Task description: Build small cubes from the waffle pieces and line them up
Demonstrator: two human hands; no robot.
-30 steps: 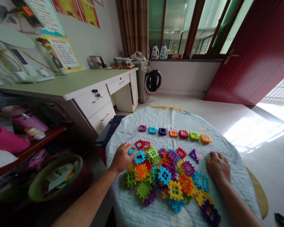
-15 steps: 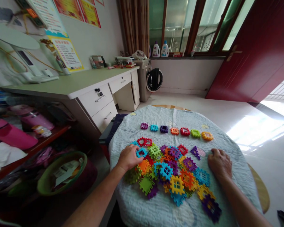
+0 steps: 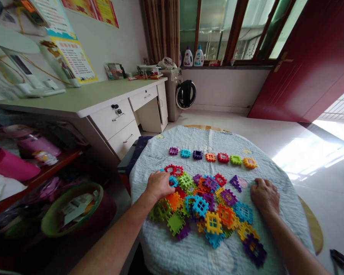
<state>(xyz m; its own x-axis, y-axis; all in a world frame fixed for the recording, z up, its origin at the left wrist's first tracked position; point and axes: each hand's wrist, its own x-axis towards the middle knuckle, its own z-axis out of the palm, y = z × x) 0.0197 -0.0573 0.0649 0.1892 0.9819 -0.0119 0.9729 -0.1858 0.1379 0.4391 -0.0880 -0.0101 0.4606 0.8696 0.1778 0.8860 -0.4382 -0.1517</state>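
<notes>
My left hand (image 3: 159,185) is at the left edge of a heap of colourful plastic interlocking blocks, its fingers closed around a blue interlocking block (image 3: 173,181) that they partly hide. Just beyond it lie red blocks (image 3: 174,170), with a green block (image 3: 185,181) to the right. On the cloth at the right, my right hand (image 3: 265,195) rests palm down and holds nothing. A purple triangular block (image 3: 235,183) and a blue window-shaped block (image 3: 243,212) are the pieces closest to that hand.
Several blocks form a spaced row across the far part of the table, from a purple block (image 3: 173,151) to an orange block (image 3: 250,163). A pale cloth (image 3: 189,137) covers the round table. A desk (image 3: 103,95) and a bin (image 3: 46,225) stand left.
My left hand has shifted slightly away from me and now covers more of the blue block. My right hand stays resting on the cloth. The view has turned slightly.
</notes>
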